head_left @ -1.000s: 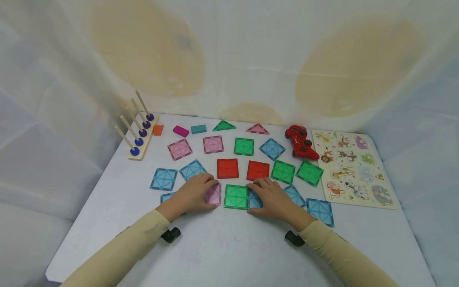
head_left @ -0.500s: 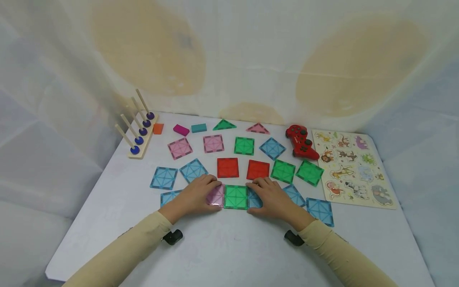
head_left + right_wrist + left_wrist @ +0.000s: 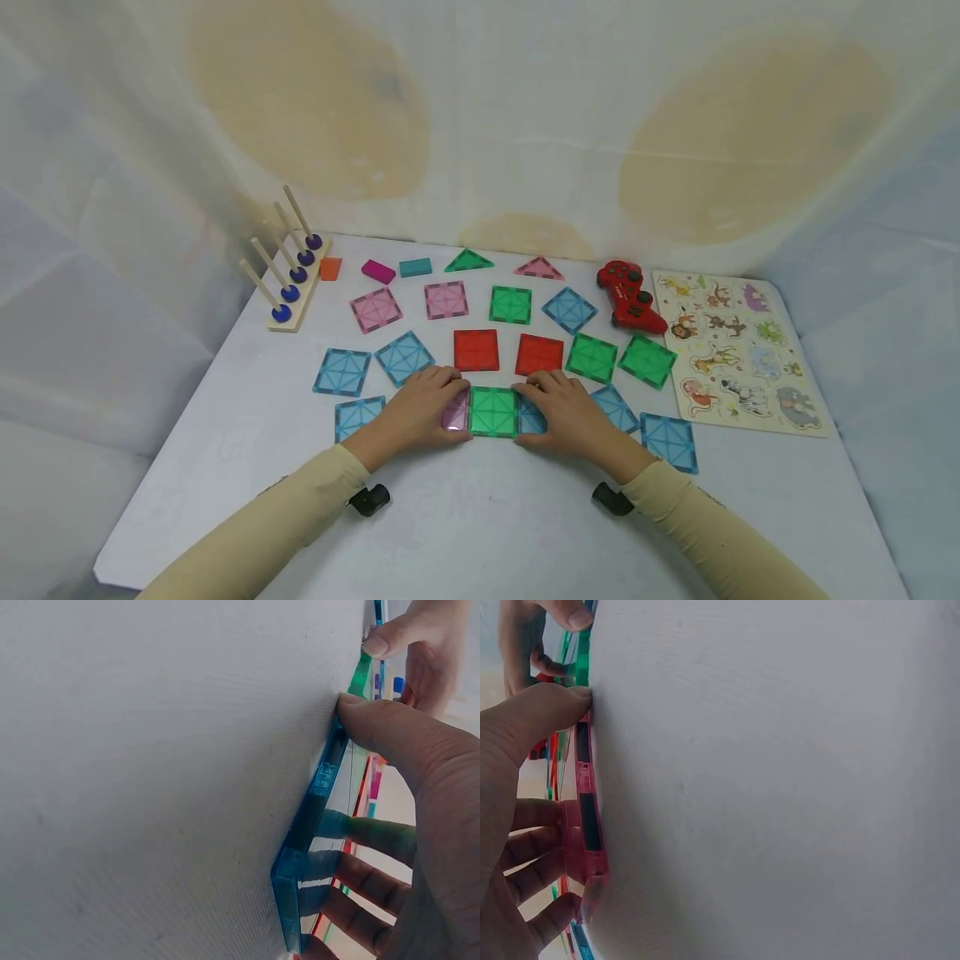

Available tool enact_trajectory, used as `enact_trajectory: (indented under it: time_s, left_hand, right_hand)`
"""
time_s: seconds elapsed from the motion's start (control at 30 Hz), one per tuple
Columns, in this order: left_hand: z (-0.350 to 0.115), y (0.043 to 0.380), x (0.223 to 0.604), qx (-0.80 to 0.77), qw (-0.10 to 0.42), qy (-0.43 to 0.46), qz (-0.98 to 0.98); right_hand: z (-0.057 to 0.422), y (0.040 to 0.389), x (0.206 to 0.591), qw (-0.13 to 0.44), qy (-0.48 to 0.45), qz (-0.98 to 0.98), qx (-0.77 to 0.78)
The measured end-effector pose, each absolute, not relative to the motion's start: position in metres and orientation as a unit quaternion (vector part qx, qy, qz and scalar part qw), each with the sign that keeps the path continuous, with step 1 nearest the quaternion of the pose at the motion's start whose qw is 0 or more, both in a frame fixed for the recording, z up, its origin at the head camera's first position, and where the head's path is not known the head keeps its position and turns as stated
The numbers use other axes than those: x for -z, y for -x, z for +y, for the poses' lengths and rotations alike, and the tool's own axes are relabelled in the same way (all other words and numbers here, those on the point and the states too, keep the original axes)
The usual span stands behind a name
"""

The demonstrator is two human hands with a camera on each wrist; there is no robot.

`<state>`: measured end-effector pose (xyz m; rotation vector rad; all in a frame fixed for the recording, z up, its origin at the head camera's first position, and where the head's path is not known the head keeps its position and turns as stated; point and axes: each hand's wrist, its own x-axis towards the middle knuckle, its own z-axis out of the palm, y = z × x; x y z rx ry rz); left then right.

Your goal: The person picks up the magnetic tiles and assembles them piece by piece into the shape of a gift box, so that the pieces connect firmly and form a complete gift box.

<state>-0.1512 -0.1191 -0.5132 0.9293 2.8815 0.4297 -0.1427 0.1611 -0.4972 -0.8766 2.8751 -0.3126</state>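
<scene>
Three square magnetic tiles lie side by side in the head view. A translucent pink tile [image 3: 456,412] is on the left, a green tile [image 3: 492,412] in the middle, a blue tile [image 3: 530,415] on the right. My left hand [image 3: 415,414] holds the pink tile by opposite edges, thumb on the near edge and fingers at the far one. My right hand [image 3: 572,417] grips the blue tile [image 3: 296,855] the same way. Both outer tiles appear to meet the green one. In the left wrist view the pink tile [image 3: 589,817] lies flat near the white tabletop.
Red tiles [image 3: 476,351], other blue tiles [image 3: 342,372], green tiles [image 3: 648,362] and pink tiles [image 3: 376,310] lie around. A peg stand [image 3: 296,292] is at back left. A red game controller [image 3: 632,298] and an animal puzzle board [image 3: 738,354] are at right.
My left hand has slid right with the pink tile, closing the gap to the green tile. The right hand has stayed almost in place on the blue tile.
</scene>
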Motion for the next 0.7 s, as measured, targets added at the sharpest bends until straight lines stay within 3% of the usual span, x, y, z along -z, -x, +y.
enact_trajectory:
  time_s: [0.43, 0.7]
  left_hand:
    - [-0.116, 0.15, 0.509, -0.15, 0.037, -0.315, 0.937]
    - [-0.116, 0.149, 0.506, -0.163, 0.043, -0.308, 0.936]
  right_hand:
    - [0.163, 0.14, 0.498, 0.076, 0.275, 0.952, 0.113]
    - [0.182, 0.139, 0.493, 0.04, 0.257, 0.952, 0.159]
